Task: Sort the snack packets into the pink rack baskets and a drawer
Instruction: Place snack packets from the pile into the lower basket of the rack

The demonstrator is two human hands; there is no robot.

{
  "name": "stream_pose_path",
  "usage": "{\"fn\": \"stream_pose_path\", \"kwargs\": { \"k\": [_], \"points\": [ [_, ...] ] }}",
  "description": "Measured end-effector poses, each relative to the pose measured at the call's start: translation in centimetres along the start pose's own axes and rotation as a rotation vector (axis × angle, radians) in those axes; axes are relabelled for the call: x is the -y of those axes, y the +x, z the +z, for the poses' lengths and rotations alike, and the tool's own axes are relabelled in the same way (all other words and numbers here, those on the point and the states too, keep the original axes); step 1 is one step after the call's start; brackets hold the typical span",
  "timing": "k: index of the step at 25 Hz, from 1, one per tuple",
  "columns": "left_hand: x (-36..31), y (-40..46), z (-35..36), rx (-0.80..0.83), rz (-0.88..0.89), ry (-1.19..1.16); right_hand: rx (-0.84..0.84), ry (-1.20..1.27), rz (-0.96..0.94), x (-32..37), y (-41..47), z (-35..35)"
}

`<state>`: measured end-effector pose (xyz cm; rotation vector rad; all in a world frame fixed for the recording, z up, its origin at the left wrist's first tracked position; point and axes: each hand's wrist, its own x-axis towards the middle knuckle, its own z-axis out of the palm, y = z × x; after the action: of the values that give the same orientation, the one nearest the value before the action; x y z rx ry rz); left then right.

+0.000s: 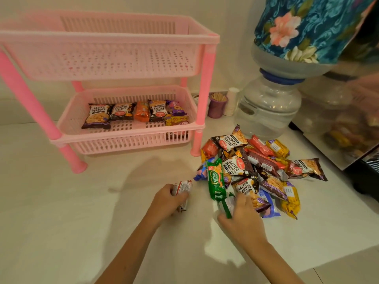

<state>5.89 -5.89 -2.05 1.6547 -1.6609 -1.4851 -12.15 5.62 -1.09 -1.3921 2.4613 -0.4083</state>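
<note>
A pile of snack packets (260, 169) lies on the white counter to the right of the pink two-tier rack (203, 95). The rack's lower basket (127, 138) holds several packets, among them salted peanuts (98, 116); its upper basket (102, 39) looks empty. My left hand (167, 200) grips a small silver-white packet (182, 188) just left of the pile. My right hand (240, 218) pinches the lower end of a long green biscuit packet (215, 178) at the pile's near left edge. No drawer is in view.
A large water bottle (268, 107) under a floral cover (311, 27) stands behind the pile. A purple cup of sticks (217, 105) and stacked white cups (231, 103) sit beside the rack. A shiny appliance (348, 144) stands at the right. The counter's front edge runs at bottom right.
</note>
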Motion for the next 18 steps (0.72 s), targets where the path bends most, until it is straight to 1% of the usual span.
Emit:
{"fn": "stream_pose_path", "kwargs": {
  "k": [3, 4, 5, 6, 7, 8, 11, 13, 15, 17, 18],
  "points": [
    [-0.3, -0.7, -1.9, 0.242, -0.163, -0.789, 0.112, 0.371, 0.059, 1.0, 0.3, -0.9],
    [-0.5, -1.0, -2.8, 0.321, -0.197, -0.971, 0.163, 0.489, 0.061, 1.8, 0.5, -1.4],
    [-0.8, -1.1, -3.6, 0.377, -0.200, -1.057, 0.224, 0.615, 0.059, 2.7, 0.7, -1.7],
    [-1.2, -1.1, -4.3, 0.397, -0.178, -1.067, 0.290, 0.750, 0.051, 3.9, 1.1, -2.1],
    [-1.7, -1.1, -4.9, 0.374, -0.144, -1.022, 0.338, 0.860, 0.029, 5.1, 1.6, -2.5],
    [-2.3, -1.0, -5.5, 0.319, -0.103, -0.942, 0.359, 0.930, 0.003, 6.4, 2.1, -2.8],
    [-4.1, -0.2, -8.0, 0.126, 0.026, -0.741, 0.348, 1.048, -0.076, 11.0, 4.2, -3.6],
    [-5.6, 0.8, -10.4, -0.023, 0.081, -0.641, 0.330, 1.087, -0.139, 14.7, 6.3, -4.5],
    [-7.4, 2.4, -13.0, -0.151, 0.138, -0.572, 0.301, 1.067, -0.191, 18.2, 8.9, -5.7],
    [-9.4, 4.8, -15.7, -0.202, 0.216, -0.553, 0.256, 1.022, -0.256, 21.4, 11.8, -6.9],
    [-10.5, 6.3, -17.1, -0.220, 0.223, -0.542, 0.226, 1.001, -0.269, 22.9, 13.4, -7.3]
  ]
}}
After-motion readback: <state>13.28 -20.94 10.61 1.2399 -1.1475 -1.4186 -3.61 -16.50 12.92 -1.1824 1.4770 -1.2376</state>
